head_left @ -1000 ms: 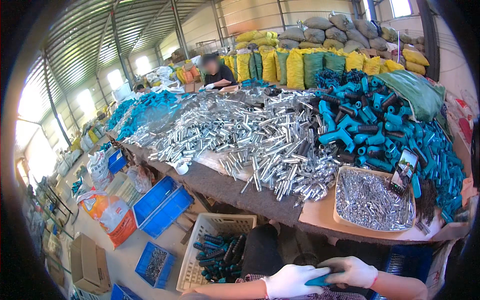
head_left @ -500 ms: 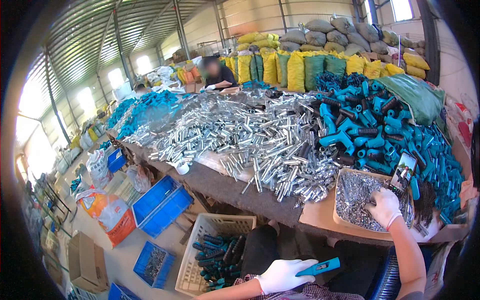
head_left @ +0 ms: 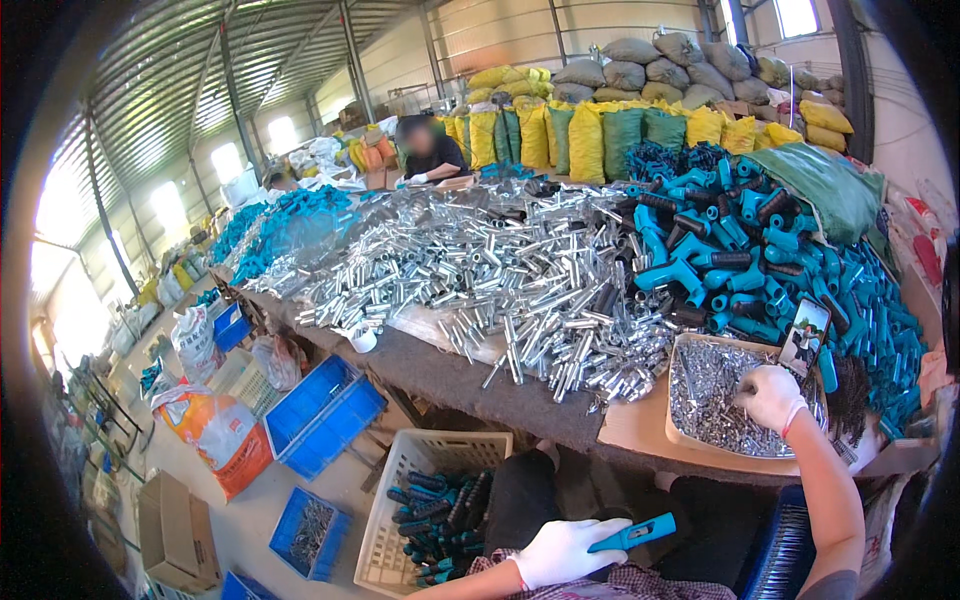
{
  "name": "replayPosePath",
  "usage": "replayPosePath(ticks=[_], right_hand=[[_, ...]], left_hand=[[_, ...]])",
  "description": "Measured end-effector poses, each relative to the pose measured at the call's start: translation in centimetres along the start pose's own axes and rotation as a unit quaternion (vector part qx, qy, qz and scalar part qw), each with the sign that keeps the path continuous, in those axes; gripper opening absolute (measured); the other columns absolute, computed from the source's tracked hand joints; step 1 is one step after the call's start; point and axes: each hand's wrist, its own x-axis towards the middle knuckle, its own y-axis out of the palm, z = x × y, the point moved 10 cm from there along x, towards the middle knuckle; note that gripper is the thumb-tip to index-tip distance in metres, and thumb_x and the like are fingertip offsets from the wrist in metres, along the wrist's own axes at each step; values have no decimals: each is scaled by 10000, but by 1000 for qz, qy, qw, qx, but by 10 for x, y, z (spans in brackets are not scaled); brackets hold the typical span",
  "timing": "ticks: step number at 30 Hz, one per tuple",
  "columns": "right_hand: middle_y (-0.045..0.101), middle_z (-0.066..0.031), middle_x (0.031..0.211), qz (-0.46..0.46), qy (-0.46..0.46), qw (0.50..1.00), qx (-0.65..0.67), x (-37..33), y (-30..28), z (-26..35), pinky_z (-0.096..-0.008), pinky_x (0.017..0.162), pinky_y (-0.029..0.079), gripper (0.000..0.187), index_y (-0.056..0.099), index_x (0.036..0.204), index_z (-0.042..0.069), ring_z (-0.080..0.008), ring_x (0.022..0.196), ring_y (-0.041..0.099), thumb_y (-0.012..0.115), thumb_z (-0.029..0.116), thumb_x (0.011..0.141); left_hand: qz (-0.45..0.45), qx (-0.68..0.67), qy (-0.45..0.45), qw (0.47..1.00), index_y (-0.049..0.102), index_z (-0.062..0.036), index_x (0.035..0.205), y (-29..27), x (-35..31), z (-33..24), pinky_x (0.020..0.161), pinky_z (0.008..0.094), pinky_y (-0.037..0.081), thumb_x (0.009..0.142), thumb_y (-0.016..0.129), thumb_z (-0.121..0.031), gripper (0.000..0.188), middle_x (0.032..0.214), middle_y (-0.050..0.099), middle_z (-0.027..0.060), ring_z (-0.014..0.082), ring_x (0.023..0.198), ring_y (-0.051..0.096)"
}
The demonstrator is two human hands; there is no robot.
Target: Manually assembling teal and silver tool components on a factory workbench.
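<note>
Clasping the teal handle near the bench, the left grip leaves its far end bare; the right grip is at small metal parts in the tray, its hold unclear. The handle looks light, stiff, perhaps slick; best held mid-body.

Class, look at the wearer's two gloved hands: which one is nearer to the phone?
Right. The right hand is at the tray of small metal parts, just below the phone in view; the left hand, holding a teal part, is farther off, lower left.
</note>
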Motion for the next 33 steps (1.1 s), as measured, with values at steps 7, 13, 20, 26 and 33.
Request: replayPosePath(ticks=[7,13,20,26,33], right_hand=[[708,-219,928,22,42,996,-73,7,6,-5,-476,863,520,297,749,862,55,-377,937,681,706,342,801],[713,-218,926,65,22,995,-71,24,15,-18,-455,876,537,318,762,866,55,-371,937,686,703,344,748],[715,-225,963,175,-8,980,-96,38,29,-21,-435,882,547,340,777,885,75,-369,925,695,661,332,695],[710,-249,965,129,38,980,-146,21,16,-2,-438,895,546,321,756,848,7,-375,957,695,614,258,708],[726,-200,957,90,-35,962,-256,14,16,14,-436,857,555,231,753,842,32,-346,941,707,621,194,742]], left_hand=[[11,-6,1,1000,597,-154,1334,3,-2,-1,723,361,565,893,664,-476,551,976,705,117,297,854,703],[-12,-10,25,1000,594,-179,1343,5,0,2,692,385,564,897,673,-462,534,904,695,101,310,784,695],[-36,-8,30,999,594,-183,1343,-3,-2,2,684,381,563,894,674,-467,537,891,691,104,310,781,693],[-58,-18,12,998,601,-186,1328,-9,-8,2,666,372,563,888,684,-463,526,872,690,89,304,756,694],[-55,-15,4,998,634,-119,1273,-25,-8,-8,741,379,568,858,729,-436,531,946,707,146,323,860,706]])
